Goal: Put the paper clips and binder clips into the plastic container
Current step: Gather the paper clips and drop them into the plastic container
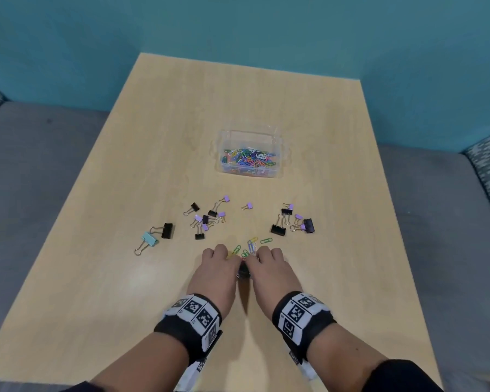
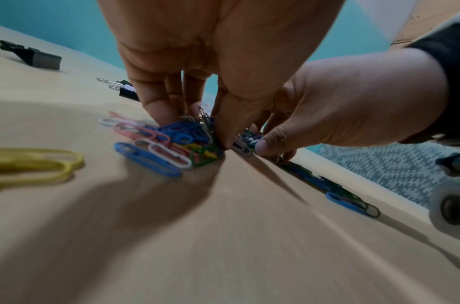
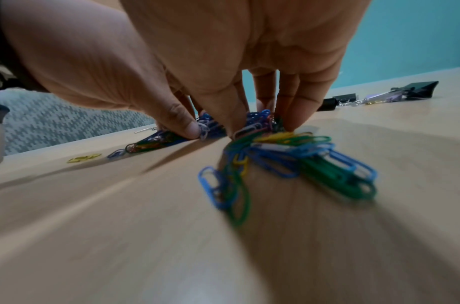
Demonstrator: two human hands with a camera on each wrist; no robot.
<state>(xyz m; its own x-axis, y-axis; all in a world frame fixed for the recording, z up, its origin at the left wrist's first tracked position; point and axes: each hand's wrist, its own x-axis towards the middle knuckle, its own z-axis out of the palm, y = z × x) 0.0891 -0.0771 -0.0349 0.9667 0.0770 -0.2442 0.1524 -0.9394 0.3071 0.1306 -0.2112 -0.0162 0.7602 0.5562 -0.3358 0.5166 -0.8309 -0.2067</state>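
Note:
A clear plastic container (image 1: 277, 142) stands mid-table with several coloured paper clips inside. Nearer to me, my left hand (image 1: 218, 264) and right hand (image 1: 269, 264) sit side by side, fingers curled down onto a heap of coloured paper clips (image 1: 244, 268) squeezed between them. In the left wrist view my left hand (image 2: 197, 131) pinches the heap (image 2: 176, 142) between fingers and thumb. My right hand (image 3: 249, 123) does the same, with clips (image 3: 288, 156) spilling out under it. A few loose paper clips (image 1: 252, 244) lie just past the fingertips.
Black and purple binder clips lie scattered in a left cluster (image 1: 205, 219) and a right cluster (image 1: 294, 222). A teal binder clip (image 1: 149, 240) and a black one (image 1: 167, 230) lie further left. The wooden table (image 1: 238, 94) is edged by grey seating and a teal wall.

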